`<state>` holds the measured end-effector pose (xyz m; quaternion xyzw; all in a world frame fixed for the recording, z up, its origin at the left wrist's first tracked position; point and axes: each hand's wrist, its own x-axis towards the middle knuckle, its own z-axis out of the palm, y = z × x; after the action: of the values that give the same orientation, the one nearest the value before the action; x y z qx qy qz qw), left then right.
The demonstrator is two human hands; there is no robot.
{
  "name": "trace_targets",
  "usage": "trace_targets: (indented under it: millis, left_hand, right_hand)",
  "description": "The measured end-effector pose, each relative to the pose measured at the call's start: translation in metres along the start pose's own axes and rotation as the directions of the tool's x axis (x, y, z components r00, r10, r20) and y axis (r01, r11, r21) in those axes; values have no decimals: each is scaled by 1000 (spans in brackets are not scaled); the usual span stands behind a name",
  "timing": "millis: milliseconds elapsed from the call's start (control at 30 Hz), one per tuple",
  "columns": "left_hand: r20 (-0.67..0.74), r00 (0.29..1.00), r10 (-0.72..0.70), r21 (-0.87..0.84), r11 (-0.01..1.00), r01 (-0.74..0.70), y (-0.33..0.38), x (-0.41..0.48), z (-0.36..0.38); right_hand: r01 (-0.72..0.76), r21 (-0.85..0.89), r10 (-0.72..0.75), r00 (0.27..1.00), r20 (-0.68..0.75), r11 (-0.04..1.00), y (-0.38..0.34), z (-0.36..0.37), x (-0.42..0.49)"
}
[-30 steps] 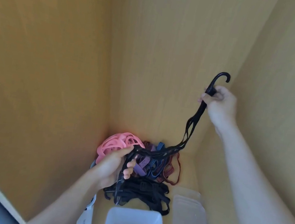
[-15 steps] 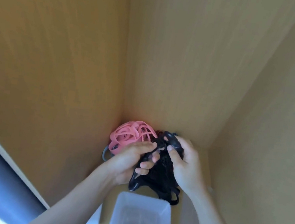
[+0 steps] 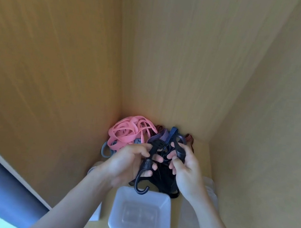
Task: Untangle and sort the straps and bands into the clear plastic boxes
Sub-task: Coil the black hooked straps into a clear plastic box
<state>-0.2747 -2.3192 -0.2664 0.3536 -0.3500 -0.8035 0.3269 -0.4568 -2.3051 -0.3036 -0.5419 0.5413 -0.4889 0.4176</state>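
Note:
My left hand [image 3: 128,164] grips a black bungee strap [image 3: 146,164] by its plastic end, whose hook hangs down over the rim of a clear plastic box [image 3: 141,216]. My right hand [image 3: 186,169] holds the strap's other black hook end [image 3: 179,150], close beside the left. A heap of black straps [image 3: 165,181] lies under both hands. Behind them, in the shelf's back corner, sit pink bands [image 3: 125,132], purple and blue bands [image 3: 168,135] and a red band [image 3: 189,138].
I am looking into a wooden shelf compartment with walls on the left, back and right. A second clear box [image 3: 210,188] stands at the right behind my right wrist. A grey band [image 3: 105,149] lies left of the pile. A white object [image 3: 96,212] stands left of the front box.
My right hand came down from holding the hook high on the right and now sits beside the left. The stretched strap is gathered between both hands, one hook hanging over the box.

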Motion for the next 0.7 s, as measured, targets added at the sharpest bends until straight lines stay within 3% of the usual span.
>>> trace_targets:
  millis: [133,300,400,700]
  left_hand:
    - [-2,999,40,103,994,-39,6,-2,-1]
    - [86,991,99,8,995,-100,9,-4,0]
    - [70,989,130,46,990,-133,8,-6,1]
    - [-55,961,273,32,962,-271,10,-11,8]
  right_hand:
    - [-17,66,18,1000,-18,998,-5,-3,3]
    - [-93,114,104,990,-96,989,-5,0,7]
    - [-132,172,144,988,-57,976,-8,4,8]
    - [-88,365,75,996,48,927,-24,18,-3]
